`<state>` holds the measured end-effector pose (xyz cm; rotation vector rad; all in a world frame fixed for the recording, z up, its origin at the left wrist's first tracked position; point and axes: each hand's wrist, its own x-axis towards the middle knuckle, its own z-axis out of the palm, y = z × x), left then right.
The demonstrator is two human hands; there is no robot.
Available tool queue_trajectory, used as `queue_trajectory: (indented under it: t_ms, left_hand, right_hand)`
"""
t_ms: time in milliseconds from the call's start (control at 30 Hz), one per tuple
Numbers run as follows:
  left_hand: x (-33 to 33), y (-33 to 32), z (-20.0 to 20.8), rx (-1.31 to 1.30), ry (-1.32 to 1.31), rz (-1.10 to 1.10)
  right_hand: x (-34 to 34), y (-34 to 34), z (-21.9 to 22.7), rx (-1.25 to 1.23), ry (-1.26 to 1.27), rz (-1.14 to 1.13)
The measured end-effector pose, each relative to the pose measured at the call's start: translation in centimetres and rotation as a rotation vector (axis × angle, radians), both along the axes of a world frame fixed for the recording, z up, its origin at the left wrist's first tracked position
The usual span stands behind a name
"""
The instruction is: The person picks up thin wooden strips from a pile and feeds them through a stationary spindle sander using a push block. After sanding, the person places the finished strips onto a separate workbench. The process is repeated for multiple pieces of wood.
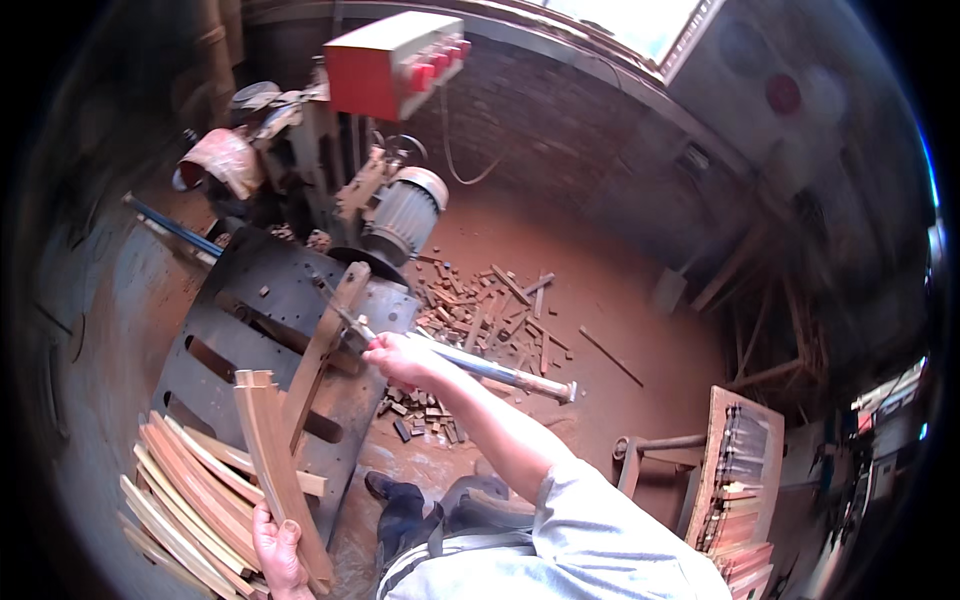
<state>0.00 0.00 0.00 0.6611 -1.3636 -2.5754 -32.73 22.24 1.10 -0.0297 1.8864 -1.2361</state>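
Observation:
My left hand (279, 550) is closed around the lower part of a few slightly curved wooden strips (277, 455), which stand tilted with their far ends up. Beyond it and to the right, my right hand (398, 358) is closed on a metal handle (357, 324) next to a wooden bar (322, 350) on the saw table. The fingers partly hide this handle. Under my left hand, a pile of curved wooden strips (185, 490) lies on the near left of the dark slotted metal table (232, 278). A grey motor (408, 212) with a dark blade disc sits past my right hand.
A red and white control box (375, 75) with red knobs hangs above the machine. A metal rail (520, 378) juts right from the table. Wood offcuts (480, 312) cover the dusty floor. At the lower right, a rack (705, 470) holds more strips.

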Motion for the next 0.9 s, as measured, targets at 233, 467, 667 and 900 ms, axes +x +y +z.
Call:
queue_trajectory:
  t_ms: [233, 467, 667, 900]
  left_hand:
    - [-5.9, -0.3, 4.9, -0.290, -0.041, -0.057]
    - [-14.7, 7.5, 6.6, -0.346, -0.001, -0.196]
    - [-21.3, 14.4, 7.2, -0.399, 0.003, -0.245]
    - [-24.9, 24.0, 4.3, -0.242, -0.027, -0.481]
  right_hand:
    - [1.8, -3.7, -1.8, -0.175, 0.281, 0.058]
    - [3.6, 2.4, -0.9, 0.011, 0.562, -0.030]
    - [8.8, 11.5, 4.8, -0.387, 0.537, -0.159]
    - [13.7, 15.0, 2.0, -0.188, 0.643, -0.434]
